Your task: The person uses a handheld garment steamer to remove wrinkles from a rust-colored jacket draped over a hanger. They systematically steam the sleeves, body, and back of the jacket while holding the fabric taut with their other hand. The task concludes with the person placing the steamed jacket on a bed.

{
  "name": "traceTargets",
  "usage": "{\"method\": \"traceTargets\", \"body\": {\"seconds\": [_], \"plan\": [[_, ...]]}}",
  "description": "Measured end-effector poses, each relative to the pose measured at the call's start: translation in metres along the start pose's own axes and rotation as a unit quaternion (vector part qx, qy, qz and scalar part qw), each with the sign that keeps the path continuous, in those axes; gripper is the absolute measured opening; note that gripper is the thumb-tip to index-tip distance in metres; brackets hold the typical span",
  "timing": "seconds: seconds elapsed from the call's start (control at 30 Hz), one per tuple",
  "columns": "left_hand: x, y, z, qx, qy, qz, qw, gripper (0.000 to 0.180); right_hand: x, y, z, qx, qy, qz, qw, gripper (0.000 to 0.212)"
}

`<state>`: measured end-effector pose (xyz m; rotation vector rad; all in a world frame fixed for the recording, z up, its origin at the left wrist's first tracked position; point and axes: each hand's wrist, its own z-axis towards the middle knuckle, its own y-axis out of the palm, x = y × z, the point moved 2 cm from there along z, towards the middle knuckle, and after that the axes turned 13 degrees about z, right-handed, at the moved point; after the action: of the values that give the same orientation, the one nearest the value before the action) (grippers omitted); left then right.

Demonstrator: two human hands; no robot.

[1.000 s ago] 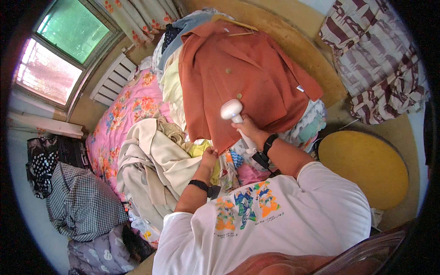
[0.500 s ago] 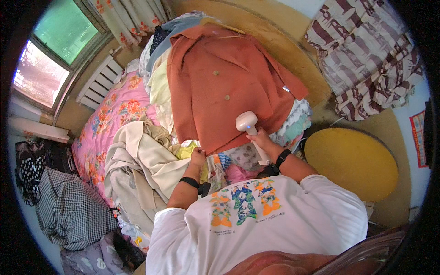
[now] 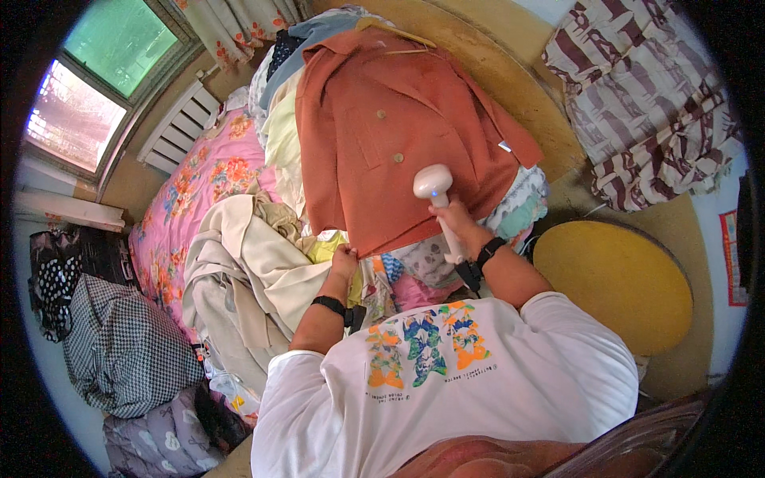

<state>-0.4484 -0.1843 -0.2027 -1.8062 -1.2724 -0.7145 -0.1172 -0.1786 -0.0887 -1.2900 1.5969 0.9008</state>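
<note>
A rust-orange coat (image 3: 351,143) with two visible buttons lies spread over a heap of clothes, its collar at the far end beside a wooden hanger (image 3: 398,33). My right hand (image 3: 458,221) is wrapped round the handle of a white fabric shaver (image 3: 433,182). The shaver's round head, showing a small blue light, is over the lower right part of the coat; I cannot tell whether it touches the cloth. With closed fingers, my left hand (image 3: 344,259) pinches the coat's near left bottom corner. Both wrists wear black bands.
Cream and beige clothes (image 3: 255,279) are heaped left of my left arm, on a pink floral bedspread (image 3: 199,183). A round yellow board (image 3: 613,287) stands at the right. Patterned curtain cloth (image 3: 645,103) hangs at far right. A checked garment (image 3: 127,342) lies at far left.
My right hand has carried the shaver slightly away from me, up the coat. My left hand keeps its hold on the corner. The whole view has shifted a little.
</note>
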Motion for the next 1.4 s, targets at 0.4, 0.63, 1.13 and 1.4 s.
{"method": "traceTargets", "body": {"seconds": [0.4,0.63,1.13,1.4], "plan": [[0.011,0.000,-0.015,0.018,0.017,0.033,0.999,0.009,-0.039,0.082,0.035,-0.136,-0.009,0.026,0.990,0.039],[0.007,0.001,-0.017,0.022,0.038,-0.021,0.999,0.007,-0.018,0.089,0.037,-0.157,0.066,0.011,0.985,0.029],[-0.010,0.002,-0.001,0.015,0.035,0.010,0.999,0.005,-0.038,0.097,0.045,-0.128,0.068,0.072,0.987,0.032],[-0.022,0.002,0.007,0.003,0.031,0.007,0.999,0.007,0.013,0.070,0.004,-0.139,0.059,0.021,0.988,0.032]]}}
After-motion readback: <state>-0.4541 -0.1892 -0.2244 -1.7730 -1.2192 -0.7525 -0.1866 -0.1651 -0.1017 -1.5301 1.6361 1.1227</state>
